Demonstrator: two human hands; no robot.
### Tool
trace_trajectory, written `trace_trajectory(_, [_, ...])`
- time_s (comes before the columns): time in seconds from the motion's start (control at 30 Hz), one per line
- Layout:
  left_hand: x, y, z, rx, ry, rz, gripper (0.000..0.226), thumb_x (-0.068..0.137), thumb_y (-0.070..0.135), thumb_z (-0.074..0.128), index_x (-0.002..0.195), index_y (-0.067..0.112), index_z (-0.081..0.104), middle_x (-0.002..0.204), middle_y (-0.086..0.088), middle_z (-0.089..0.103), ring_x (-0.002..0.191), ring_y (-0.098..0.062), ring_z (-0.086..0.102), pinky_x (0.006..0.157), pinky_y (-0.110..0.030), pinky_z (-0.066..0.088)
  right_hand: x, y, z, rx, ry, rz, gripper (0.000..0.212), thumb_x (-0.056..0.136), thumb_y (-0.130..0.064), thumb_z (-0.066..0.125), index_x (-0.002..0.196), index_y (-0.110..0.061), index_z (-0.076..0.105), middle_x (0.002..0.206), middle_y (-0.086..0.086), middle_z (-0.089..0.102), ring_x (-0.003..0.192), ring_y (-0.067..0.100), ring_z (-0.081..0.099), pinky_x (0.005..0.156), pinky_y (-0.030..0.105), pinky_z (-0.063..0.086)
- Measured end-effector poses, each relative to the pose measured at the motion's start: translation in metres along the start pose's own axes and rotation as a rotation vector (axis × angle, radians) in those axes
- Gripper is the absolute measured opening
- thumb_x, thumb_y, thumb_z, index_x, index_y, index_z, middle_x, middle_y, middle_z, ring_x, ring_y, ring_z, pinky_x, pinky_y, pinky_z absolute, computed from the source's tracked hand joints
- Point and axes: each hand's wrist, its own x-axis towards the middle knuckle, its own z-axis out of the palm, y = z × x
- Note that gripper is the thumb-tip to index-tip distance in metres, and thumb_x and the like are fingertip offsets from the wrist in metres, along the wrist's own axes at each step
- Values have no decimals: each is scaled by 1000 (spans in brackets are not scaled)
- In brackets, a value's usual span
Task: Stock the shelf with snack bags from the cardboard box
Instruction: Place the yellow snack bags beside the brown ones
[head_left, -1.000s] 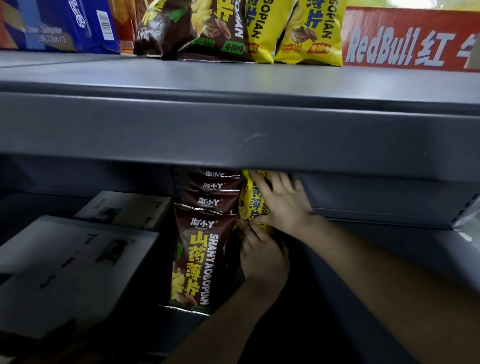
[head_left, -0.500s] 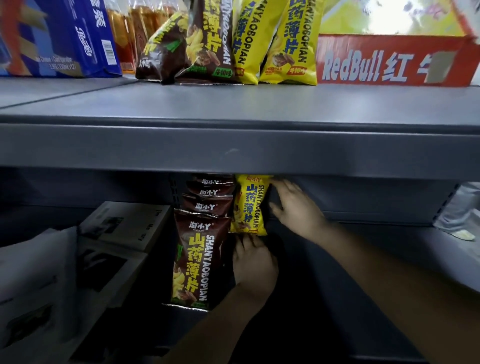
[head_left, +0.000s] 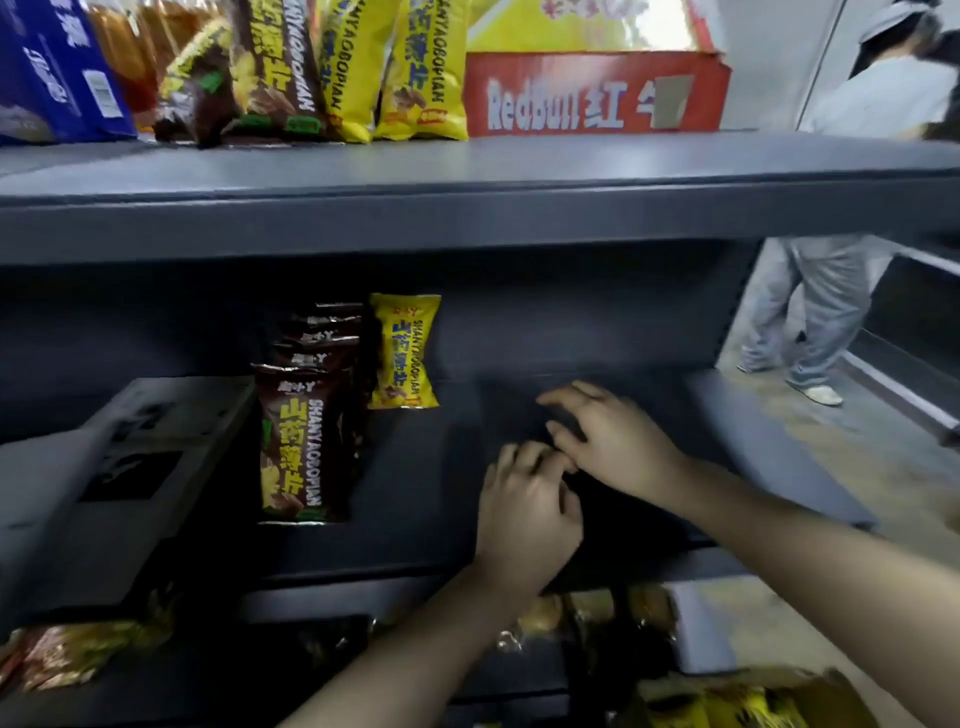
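A yellow snack bag (head_left: 405, 351) stands upright at the back of the grey middle shelf (head_left: 415, 467), beside a row of brown snack bags (head_left: 301, 441). My left hand (head_left: 524, 514) hovers over the shelf to the right of the bags, its fingers curled and empty. My right hand (head_left: 608, 441) sits just above it, fingers spread, holding nothing. The two hands touch at the fingertips. The cardboard box (head_left: 748, 696) with yellow bags inside shows at the bottom right corner.
The top shelf (head_left: 519, 171) carries more brown and yellow bags (head_left: 363, 67), a blue carton (head_left: 52, 78) and a red RedBull carton (head_left: 597, 93). Grey flat boxes (head_left: 104, 493) lie on the left. Packets fill the lower shelf (head_left: 597, 613). A person (head_left: 831, 260) stands at right.
Both hands have let go of the yellow bag and pulled back to the right and toward me. The camera has moved back, revealing the lower shelf and the box.
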Motion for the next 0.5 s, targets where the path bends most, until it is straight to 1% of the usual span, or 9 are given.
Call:
trace_trajectory(0.13, [-29,37,25,-67,-80,71,31,73,21,38,88,18,65,88,2,62,83,-22,58,70,-31,50,-61,36,-14,-66,-71,52,39,95,-36,49,133,-26,51,134,-6,52,121,19,53,97,36,43])
trace_trajectory(0.23, [-50,62,44,-88,-108,129,29,75,19,40,90,19,65,88,2,61,83,-22,58,71,-32,48,-103,64,-20,-46,-82,90,38,94,-36,50,131,-25,53,132,-5,54,121,20,53,96,37,45])
trace_trajectory(0.33, [-69,86,61,-131,-117,207,28,79,19,39,91,17,66,91,1,63,86,-22,58,74,-32,45,-140,87,-26,-37,-72,105,35,95,-33,51,128,-23,56,128,-2,58,118,22,54,94,35,44])
trace_trajectory(0.37, [-76,92,67,-144,-130,230,29,81,18,39,91,17,66,92,1,63,87,-21,57,73,-31,44,-153,93,-27,-39,-62,103,34,94,-32,51,126,-21,59,124,-1,60,115,23,56,92,35,45])
trace_trajectory(0.43, [-92,101,82,-148,-181,242,26,82,18,40,90,18,64,93,2,62,87,-19,56,66,-30,46,-179,102,-29,-32,-11,47,32,92,-30,48,116,-17,64,112,2,65,102,26,62,83,37,50])
trace_trajectory(0.5, [-108,110,96,-138,-293,221,23,81,18,40,90,20,61,94,5,59,88,-19,57,62,-27,45,-207,112,-29,-78,30,-55,29,88,-27,47,104,-15,68,102,2,67,90,26,65,73,36,52])
